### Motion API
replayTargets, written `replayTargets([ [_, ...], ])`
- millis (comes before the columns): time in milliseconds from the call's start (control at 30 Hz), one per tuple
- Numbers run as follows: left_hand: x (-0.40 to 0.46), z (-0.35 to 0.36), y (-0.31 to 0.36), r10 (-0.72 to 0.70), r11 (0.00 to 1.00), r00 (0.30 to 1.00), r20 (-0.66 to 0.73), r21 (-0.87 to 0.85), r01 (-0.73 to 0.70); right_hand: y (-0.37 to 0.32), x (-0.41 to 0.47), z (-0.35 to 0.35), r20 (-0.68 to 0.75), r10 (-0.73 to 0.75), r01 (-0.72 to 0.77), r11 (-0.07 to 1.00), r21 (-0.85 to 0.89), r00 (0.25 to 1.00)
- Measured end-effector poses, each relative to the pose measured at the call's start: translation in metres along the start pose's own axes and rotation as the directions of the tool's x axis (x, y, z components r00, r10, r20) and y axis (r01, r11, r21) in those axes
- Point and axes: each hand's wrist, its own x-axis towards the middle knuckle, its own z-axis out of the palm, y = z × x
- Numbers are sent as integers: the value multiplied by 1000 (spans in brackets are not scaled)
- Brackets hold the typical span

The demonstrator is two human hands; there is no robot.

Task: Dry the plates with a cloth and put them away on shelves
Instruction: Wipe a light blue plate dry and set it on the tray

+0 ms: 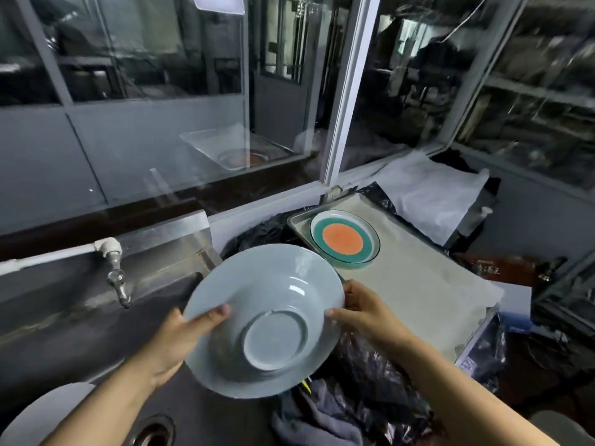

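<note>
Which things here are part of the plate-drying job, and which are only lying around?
Job: pale blue ceramic plate in left hand and right hand; orange-and-teal round plate; grey crumpled cloth.

Lying about: metal tap; black plastic sheeting; white bag.

1. Your pale blue plate [264,320] shows only its underside; its face is turned away from you.
2. Most fingers of your left hand [180,342] and right hand [360,312] sit hidden behind the plate's rim.
3. A second pale plate [45,413] is cut off by the bottom-left edge.
4. The grey cloth [318,420] lies partly under the plate, cropped below.
5. The shelves behind the glass are a blur of reflections.
</note>
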Motion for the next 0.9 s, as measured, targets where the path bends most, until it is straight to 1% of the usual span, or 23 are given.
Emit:
replayTargets([
  [67, 19, 16, -1, 12, 998, 999, -53, 55, -9, -6, 7, -22, -24, -75, 74, 996, -59, 997],
  [133, 39, 32, -5, 23, 996, 997, -78, 87, -16, -13, 14, -46, -44, -158, 154, 985, -77, 986],
  [167, 49, 40, -6, 11, 997, 996, -88, 81, -4, -17, 18, -57, -45, -193, 188, 978, -89, 980],
  [200, 58, 50, -6, -38, 998, 995, -93, 56, 43, -20, 22, -68, -43, -235, 229, 966, -119, 971],
  [233, 67, 59, -7, -116, 993, 991, -73, -7, 116, -22, 26, -78, -42, -284, 274, 947, -167, 958],
  [300, 88, 78, -11, -277, 943, 961, 8, -191, 274, -21, 37, -99, -40, -373, 343, 886, -311, 927],
  [367, 108, 98, -16, -345, 886, 938, 33, -318, 337, -15, 49, -118, -10, -463, 408, 791, -456, 886],
  [433, 123, 122, -17, -395, 854, 919, 3, -368, 368, -8, 58, -134, 48, -541, 482, 701, -525, 839],
  [500, 134, 143, -14, -437, 845, 899, -41, -361, 395, 0, 66, -150, 113, -580, 540, 648, -537, 807],
  [600, 149, 160, -7, -481, 841, 875, -56, -310, 443, 10, 78, -176, 155, -595, 573, 619, -537, 789],
  [733, 173, 181, -5, -465, 854, 881, -93, -310, 418, 30, 97, -209, 174, -617, 593, 577, -562, 767],
  [833, 196, 196, -1, -439, 885, 892, -108, -220, 409, 45, 114, -230, 182, -662, 606, 493, -624, 727],
  [900, 211, 205, 3, -420, 903, 901, -105, -146, 404, 59, 127, -244, 183, -666, 584, 448, -677, 723],
])
